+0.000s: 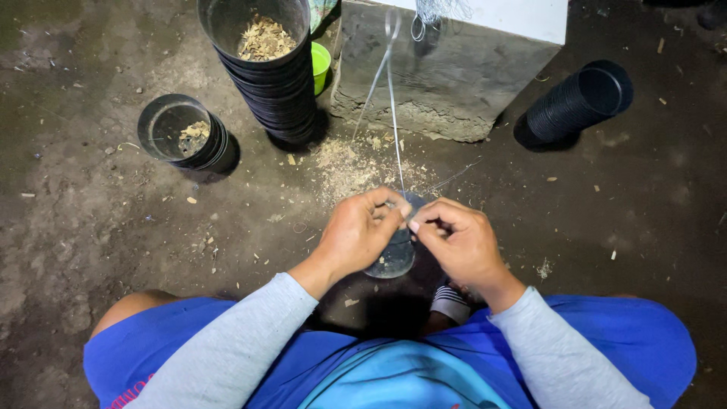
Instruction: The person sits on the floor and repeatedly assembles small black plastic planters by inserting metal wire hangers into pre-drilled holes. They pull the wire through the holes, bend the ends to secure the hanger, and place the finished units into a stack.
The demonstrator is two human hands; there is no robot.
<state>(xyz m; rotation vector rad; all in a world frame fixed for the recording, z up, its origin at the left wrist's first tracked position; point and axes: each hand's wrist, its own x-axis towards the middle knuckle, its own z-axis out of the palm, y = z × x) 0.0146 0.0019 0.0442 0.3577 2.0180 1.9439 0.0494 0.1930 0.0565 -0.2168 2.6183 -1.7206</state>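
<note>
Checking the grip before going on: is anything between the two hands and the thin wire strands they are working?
Nothing visible. The left hand and right hand both pinch the thin silvery wire strands directly, above a small black plastic pot.

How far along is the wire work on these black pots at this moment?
Done: nothing finished with wire shows. In hand: the left hand and right hand pinch thin wires at the rim of a small black pot, the wires running up to a loop by the concrete block. Left: a tall stack of pots, a short stack and a lying stack carry no wire.
</note>
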